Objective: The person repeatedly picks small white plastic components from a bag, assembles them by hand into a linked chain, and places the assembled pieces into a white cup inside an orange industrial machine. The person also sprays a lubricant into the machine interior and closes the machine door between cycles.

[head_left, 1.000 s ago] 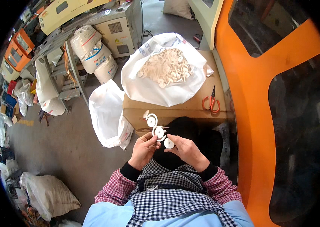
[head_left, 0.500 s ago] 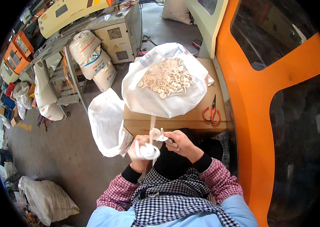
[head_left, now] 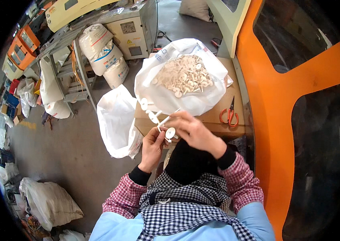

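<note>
The white cluster (head_left: 153,117), discs on a branching stem, is over the near edge of the box (head_left: 212,122). The left hand (head_left: 152,152) has its fingers pinched on the near end, seemingly to steady it while leaving the far discs free. The right hand (head_left: 197,134) has its fingers curled loosely at the cluster's right side; whether they grip is hard to tell. Beyond, the bag (head_left: 174,109) sits wide open on the box, probably keeping the loose pieces (head_left: 188,74) together. Scissors (head_left: 229,116) lie to its right, apparently within reach.
</note>
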`<state>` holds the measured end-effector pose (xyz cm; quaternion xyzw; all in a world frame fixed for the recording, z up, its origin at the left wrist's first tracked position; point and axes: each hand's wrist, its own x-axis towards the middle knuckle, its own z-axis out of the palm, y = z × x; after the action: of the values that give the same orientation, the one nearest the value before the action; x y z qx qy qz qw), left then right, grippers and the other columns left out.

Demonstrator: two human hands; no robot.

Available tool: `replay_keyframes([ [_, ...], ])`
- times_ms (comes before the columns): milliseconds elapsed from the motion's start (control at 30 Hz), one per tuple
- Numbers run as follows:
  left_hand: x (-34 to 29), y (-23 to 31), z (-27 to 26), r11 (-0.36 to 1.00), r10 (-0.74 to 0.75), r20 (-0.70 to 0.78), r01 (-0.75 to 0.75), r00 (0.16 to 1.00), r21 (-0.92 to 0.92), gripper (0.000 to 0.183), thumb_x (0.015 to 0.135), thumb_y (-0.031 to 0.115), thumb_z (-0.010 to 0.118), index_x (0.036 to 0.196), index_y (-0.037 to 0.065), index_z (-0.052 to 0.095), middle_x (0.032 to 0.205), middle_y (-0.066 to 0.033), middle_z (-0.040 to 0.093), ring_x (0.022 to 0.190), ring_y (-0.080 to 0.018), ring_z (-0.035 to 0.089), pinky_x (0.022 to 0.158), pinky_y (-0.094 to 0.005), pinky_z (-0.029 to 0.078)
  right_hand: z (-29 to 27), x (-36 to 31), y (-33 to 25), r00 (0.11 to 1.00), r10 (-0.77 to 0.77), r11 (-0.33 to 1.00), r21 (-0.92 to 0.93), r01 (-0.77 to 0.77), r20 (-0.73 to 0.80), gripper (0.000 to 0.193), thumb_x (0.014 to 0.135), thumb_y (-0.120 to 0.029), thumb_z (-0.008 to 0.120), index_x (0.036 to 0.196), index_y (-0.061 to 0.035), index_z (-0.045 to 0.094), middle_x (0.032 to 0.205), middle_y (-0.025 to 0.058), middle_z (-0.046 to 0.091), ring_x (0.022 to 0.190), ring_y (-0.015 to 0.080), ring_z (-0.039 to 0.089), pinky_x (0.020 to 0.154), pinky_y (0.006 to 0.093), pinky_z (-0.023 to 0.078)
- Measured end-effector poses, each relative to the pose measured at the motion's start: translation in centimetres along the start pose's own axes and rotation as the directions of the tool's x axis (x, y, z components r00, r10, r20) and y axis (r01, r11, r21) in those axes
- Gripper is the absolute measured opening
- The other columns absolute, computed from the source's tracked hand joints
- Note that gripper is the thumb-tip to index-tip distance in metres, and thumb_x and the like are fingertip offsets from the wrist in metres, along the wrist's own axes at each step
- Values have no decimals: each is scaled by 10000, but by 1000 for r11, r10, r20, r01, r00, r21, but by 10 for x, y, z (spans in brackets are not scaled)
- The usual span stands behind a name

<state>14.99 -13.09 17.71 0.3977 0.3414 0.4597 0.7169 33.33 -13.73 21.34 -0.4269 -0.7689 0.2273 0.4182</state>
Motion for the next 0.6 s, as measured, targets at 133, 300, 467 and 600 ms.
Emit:
replay_keyframes([
  [133, -8, -2, -1, 983, -147, 59, 152, 987, -106, 136, 936, 98, 494, 1014, 15, 569, 828, -18, 592, 638, -76, 509, 582, -194, 414, -2, -15, -20, 993, -116, 993, -23, 116, -7, 122, 770, -30, 608, 884, -8, 573, 1042, 136, 572, 853, 286, 601, 711, 334, 507],
  [300, -24, 3, 12, 705, 412, 57, -358, 909, 612, 131, 883, -45, 484, 973, -15, 575, 846, -42, 606, 728, -108, 570, 644, -237, 466, 8, -37, -28, 815, 523, 623, 540, -566, 251, 86, 901, -90, 531, 913, -5, 537, 777, 60, 578, 658, 135, 590, 573, 234, 478],
  [467, -13, -10, 6, 979, 106, -51, -96, 993, 181, 73, 911, 52, 519, 900, -2, 566, 729, -2, 591, 611, -60, 518, 550, -191, 403, 27, -56, -18, 847, 413, 336, 808, -484, 335, 274, 934, -140, 496, 1151, 28, 497, 889, 40, 605, 699, 113, 604, 608, 225, 489],
  [600, -18, -7, 6, 946, 105, -36, -89, 994, 312, 64, 865, -28, 526, 904, -4, 570, 763, -41, 596, 642, -125, 559, 565, -245, 437, 30, -52, -17, 926, 368, 857, 355, -374, 88, 211, 934, -125, 483, 964, 48, 602, 725, 44, 600, 585, 104, 572, 509, 238, 461],
])
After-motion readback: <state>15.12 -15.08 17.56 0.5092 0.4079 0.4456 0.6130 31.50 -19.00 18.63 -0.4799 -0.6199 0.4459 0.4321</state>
